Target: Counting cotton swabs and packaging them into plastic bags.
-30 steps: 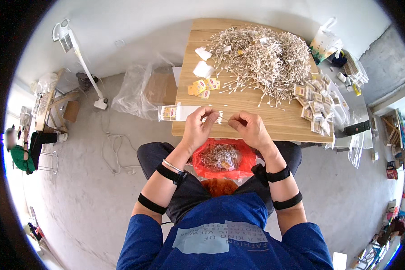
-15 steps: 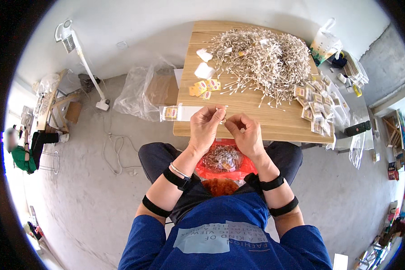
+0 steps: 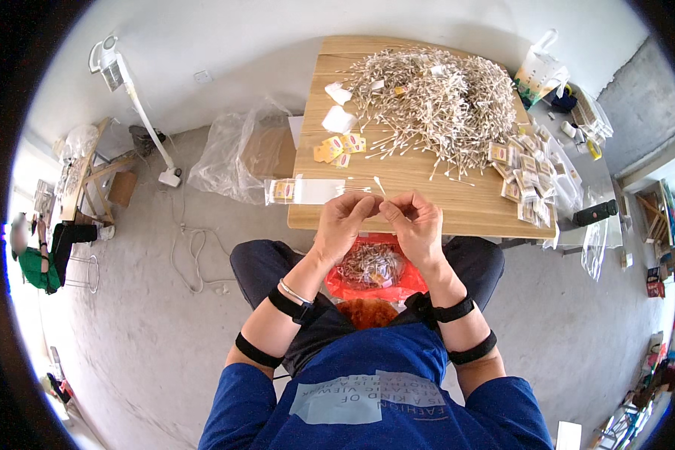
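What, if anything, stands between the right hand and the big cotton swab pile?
Nothing blocking is visible: tabletop lies between the right hand and the cotton swab pile, with a few stray swabs near the pile's edge.

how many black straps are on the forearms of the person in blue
4: left wrist-side strap, left elbow-side strap, right wrist-side strap, right elbow-side strap. None appears hidden.

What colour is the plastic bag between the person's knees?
The plastic bag is red; it shows best in the head view.

The swabs are white-tipped, cards yellow, bag red.
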